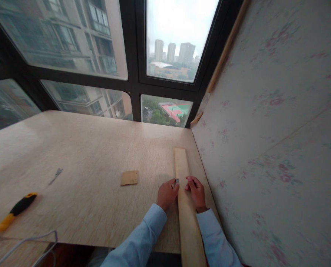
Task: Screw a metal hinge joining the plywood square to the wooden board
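A long, pale wooden board (191,230) runs away from me across the tabletop, its near end hanging over the front edge. At its left edge my left hand (166,194) is closed, with a small metal piece (177,181) pinched between thumb and fingers against the board. Over the board's right side, my right hand (197,193) has its thumb and forefinger pinched together. Whatever those fingertips hold, if anything, is too small to make out. A small flat wooden piece (129,178) with tiny holes along its right edge lies left of my hands.
A tool with a yellow-and-black handle (16,212) lies at the far left. Thin metal pieces (55,175) rest beyond it. A grey cable (29,239) loops over the tabletop's front edge. Close on the right stands a flowered wall (265,167); dark-framed windows (136,85) rise behind.
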Tool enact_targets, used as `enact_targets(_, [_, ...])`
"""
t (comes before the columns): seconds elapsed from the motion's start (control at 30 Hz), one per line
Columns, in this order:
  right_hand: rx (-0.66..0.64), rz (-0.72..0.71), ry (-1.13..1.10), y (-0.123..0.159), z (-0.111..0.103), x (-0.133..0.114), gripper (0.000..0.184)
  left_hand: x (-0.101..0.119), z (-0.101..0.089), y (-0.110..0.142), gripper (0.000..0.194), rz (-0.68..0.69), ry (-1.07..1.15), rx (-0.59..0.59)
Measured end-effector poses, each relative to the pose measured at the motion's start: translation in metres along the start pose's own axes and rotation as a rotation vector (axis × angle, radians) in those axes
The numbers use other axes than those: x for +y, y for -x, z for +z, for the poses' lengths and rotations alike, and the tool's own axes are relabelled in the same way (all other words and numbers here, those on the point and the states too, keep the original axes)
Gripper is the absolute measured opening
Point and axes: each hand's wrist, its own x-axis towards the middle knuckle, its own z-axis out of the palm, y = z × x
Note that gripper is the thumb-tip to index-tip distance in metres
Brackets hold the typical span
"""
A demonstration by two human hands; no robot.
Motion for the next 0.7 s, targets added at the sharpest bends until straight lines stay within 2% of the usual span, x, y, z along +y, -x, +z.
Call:
enact_targets(0.1, [-0.004,-0.09,0.081,-0.001,0.0,0.005,0.032,0.0,0.0,0.0,0.039,-0.013,-0.032,-0.017])
enact_targets(0.23, [-0.03,-0.351,0.301,-0.003,0.001,0.011,0.027,-0.001,0.0,0.0,0.037,0.026,-0.021,0.003])
enact_targets(0.3, [-0.072,-0.425,0.41,-0.003,0.001,0.013,0.025,-0.002,0.001,0.0,0.034,0.058,-0.007,0.015])
enact_targets(0.43, [-0.153,-0.462,0.543,-0.002,0.003,0.013,0.023,-0.003,0.002,0.0,0.033,0.077,0.007,0.023])
enact_targets(0.7, [-0.177,-0.469,0.608,-0.003,0.003,0.014,0.025,-0.005,0.001,0.001,0.036,0.058,0.03,0.025])
